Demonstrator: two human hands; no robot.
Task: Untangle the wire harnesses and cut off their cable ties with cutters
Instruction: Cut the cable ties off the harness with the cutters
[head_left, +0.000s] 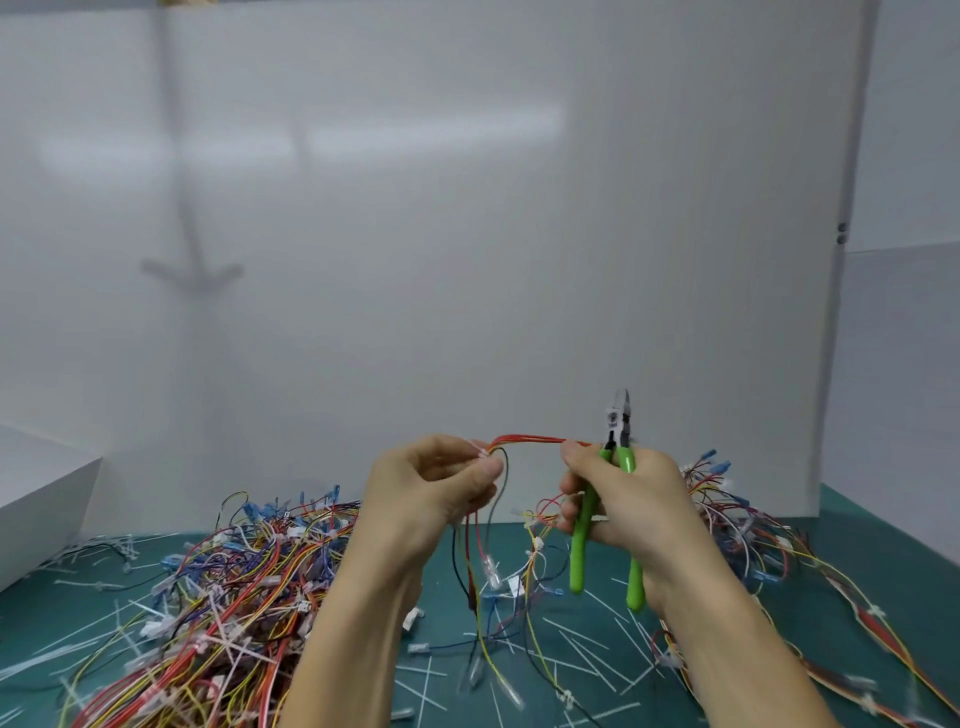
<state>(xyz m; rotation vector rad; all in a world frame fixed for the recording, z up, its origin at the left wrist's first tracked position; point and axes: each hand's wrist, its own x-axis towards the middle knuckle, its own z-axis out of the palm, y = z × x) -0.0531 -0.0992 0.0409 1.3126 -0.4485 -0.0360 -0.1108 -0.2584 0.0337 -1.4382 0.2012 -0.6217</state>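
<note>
We stretch the red-and-yellow wire harness (530, 440) above the green table (883, 530). The grip of our left hand (431, 493) pinches its nine o'clock end. Our right hand (623, 499) clamps the three o'clock end plus the green-handled cutters (618, 431). Crowded so, the blades could nick insulation.

Green mat (914, 561); white backboard (467, 234); perhaps box (41, 493) left.
</note>
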